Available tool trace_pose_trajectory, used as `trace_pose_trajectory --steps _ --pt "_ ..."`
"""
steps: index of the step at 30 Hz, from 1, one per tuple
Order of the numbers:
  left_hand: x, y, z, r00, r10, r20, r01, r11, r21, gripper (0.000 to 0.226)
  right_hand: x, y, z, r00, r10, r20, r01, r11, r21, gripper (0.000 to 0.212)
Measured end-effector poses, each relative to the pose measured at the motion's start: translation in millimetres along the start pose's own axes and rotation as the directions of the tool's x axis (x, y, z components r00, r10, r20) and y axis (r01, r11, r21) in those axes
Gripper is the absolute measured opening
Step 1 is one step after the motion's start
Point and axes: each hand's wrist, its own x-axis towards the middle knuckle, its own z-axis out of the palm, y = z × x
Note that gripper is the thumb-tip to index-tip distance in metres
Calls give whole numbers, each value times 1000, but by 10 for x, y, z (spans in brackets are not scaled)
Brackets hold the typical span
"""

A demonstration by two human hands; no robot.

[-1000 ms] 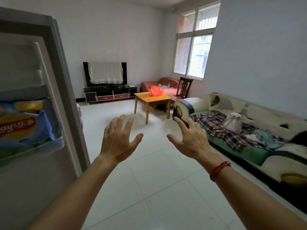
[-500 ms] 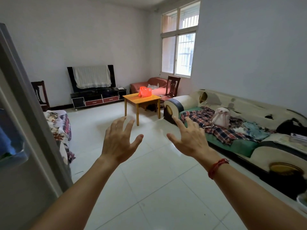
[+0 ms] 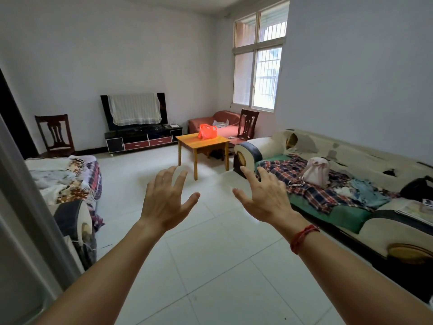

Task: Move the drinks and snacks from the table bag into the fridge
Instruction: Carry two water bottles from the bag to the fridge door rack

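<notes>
Two bare hands rise over glossy white floor tiles (image 3: 210,259). The left hand (image 3: 166,202) and right hand (image 3: 264,198) have their fingers spread wide and hold nothing, and a red braided cord (image 3: 303,238) circles the right wrist. Far across the room, a crinkled orange plastic bag (image 3: 207,132) sits at the far side of a small square wooden desk (image 3: 194,140) — well apart from the fridge door (image 3: 21,195), whose smooth grey edge fills the near left. A long cream sofa (image 3: 365,160) with cracked, peeling upholstery lines the right wall, strewn with a plaid blanket (image 3: 304,181). A pale lace cloth (image 3: 134,109) drapes the television — beyond it, a barred window (image 3: 260,66).
</notes>
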Motion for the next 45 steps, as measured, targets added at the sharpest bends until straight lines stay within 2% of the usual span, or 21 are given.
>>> trace_pose_trajectory --steps 10,20,29,37,45 --pt "710 -196 733 1000 -10 1 10 1000 -28 70 927 178 598 999 -34 -8 34 999 -13 66" --pt "1972 -986 1908 999 -7 50 12 995 -97 70 2547 194 1403 999 -23 40 26 997 -67 64" --pt "2961 -1426 2715 994 -8 110 19 995 -99 74 3805 284 1975 999 -3 33 5 998 -62 65" --pt "3907 -1667 3624 989 1 149 12 997 -81 74 5026 657 2569 999 -3 50 5 998 -58 68" --pt "5284 -1760 4595 986 4 167 4 999 -53 77 6622 1226 3071 998 -28 60 31 998 -52 70"
